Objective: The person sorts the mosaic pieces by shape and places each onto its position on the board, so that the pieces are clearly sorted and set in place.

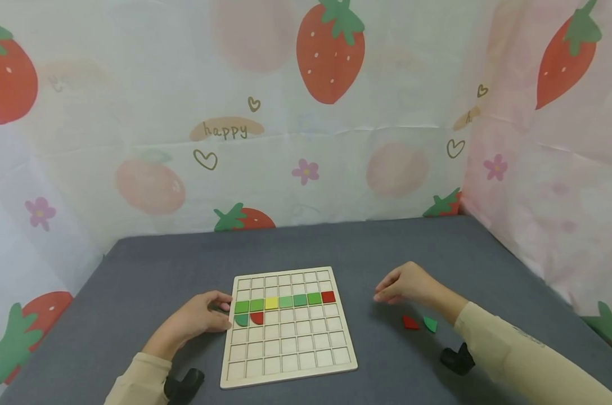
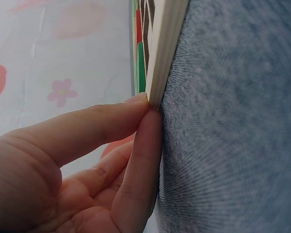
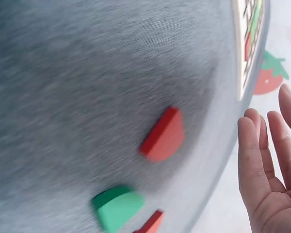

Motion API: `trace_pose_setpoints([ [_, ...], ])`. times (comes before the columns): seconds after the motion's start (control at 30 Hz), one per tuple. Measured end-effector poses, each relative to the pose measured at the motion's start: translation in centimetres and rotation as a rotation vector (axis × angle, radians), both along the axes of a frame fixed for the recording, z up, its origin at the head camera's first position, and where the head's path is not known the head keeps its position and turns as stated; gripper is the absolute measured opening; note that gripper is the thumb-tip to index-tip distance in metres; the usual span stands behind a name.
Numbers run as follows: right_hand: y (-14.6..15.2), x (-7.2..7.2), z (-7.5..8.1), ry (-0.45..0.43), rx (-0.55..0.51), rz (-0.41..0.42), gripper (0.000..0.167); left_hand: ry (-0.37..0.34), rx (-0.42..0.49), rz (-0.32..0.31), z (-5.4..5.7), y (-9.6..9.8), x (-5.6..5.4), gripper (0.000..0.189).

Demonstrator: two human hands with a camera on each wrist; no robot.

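Observation:
A pale wooden grid board [image 1: 291, 374] lies on the table, its left edge pinched between thumb and finger of my left hand [image 1: 199, 318]. Close up, the left thumb [image 2: 87, 128] is at the top edge of the board [image 2: 162, 53]. Coloured square tiles, among them a yellow one [image 1: 271, 303] and a red one [image 1: 328, 296], fill one row. Below them sit a green rounded piece [image 1: 241, 320] and a red rounded piece [image 1: 257, 318]. My right hand [image 1: 409, 284] hovers right of the board, fingers loosely bent and apart, holding nothing.
On the grey table by my right forearm lie a red piece [image 1: 409, 322] and a green quarter-round piece [image 1: 430, 324]. The right wrist view adds another red piece [image 3: 153, 223] at its bottom edge. Strawberry-printed cloth [image 1: 286, 185] stands behind the table and at its sides.

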State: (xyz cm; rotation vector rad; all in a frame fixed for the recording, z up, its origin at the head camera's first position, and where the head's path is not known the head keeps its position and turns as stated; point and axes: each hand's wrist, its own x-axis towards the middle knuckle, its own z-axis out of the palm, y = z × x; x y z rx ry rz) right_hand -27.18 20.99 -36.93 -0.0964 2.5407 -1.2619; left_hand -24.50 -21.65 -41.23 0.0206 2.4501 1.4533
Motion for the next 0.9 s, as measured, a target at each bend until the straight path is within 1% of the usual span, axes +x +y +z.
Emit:
trace_pose_setpoints([
  [0.17, 1.3, 0.2, -0.5, -0.010, 0.027, -0.014, 0.021, -0.006, -0.003, 0.002, 0.0, 0.0, 0.0, 0.058],
  [0.43, 3.2, 0.6, -1.1, -0.029, 0.011, 0.005, 0.028, -0.003, 0.009, 0.006, -0.1, 0.0, -0.1, 0.058],
  [0.63, 4.3, 0.6, -1.5, -0.040, 0.030, 0.035, 0.028, -0.007, 0.021, -0.001, -0.1, -0.1, 0.0, 0.058],
  [0.73, 4.7, 0.6, -1.7, -0.053, 0.058, 0.052, 0.029, -0.004, 0.022, -0.003, -0.2, -0.1, -0.1, 0.058],
  [0.8, 4.9, 0.6, -1.8, -0.069, 0.058, 0.063, 0.030, -0.003, 0.017, -0.003, -0.3, -0.1, -0.2, 0.058],
  [0.9, 5.2, 0.6, -2.0, -0.065, 0.077, 0.085, 0.030, -0.003, 0.015, -0.008, -0.2, -0.1, -0.2, 0.059],
])
